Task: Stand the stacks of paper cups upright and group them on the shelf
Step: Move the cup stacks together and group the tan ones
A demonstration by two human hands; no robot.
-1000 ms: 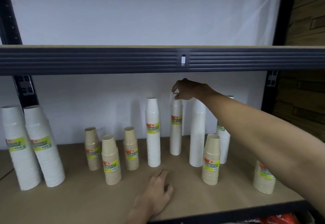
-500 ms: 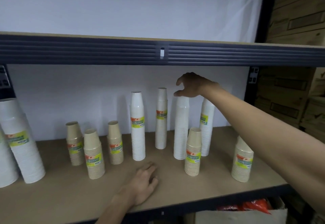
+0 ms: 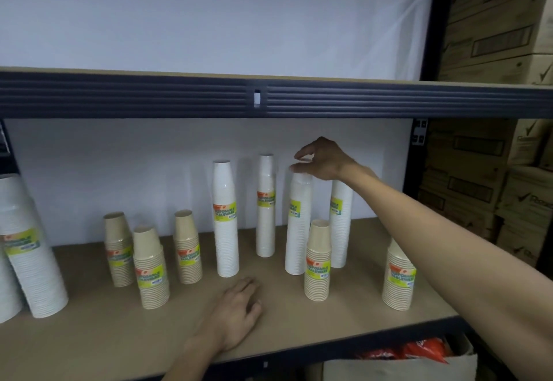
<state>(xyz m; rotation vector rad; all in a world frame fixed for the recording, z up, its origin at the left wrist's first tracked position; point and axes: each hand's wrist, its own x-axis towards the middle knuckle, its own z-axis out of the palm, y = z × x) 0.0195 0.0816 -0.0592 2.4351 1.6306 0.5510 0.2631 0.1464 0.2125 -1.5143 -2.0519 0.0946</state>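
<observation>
1. Four white cup stacks [image 3: 226, 231] stood at twelve o'clock on the shelf [image 3: 89, 335]; the right hand [image 3: 324, 159] hovered atop the third stack [image 3: 297, 240], fingers [image 3: 300, 157] released.
2. Left hand [image 3: 236, 315] lay flat.
3. Grouping likely needed a grip, then a slide toward nine o'clock.

On shelf [image 3: 89, 344]: upright white stacks [image 3: 226, 231] at middle and far left, shorter tan stacks [image 3: 151, 276] between and right; left hand [image 3: 236, 312] resting flat near front.

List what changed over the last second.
The right hand let go of the slim white stack and moved right to the top of the neighbouring white stack; whether it grips is unclear. The left hand stayed flat on the shelf.
</observation>
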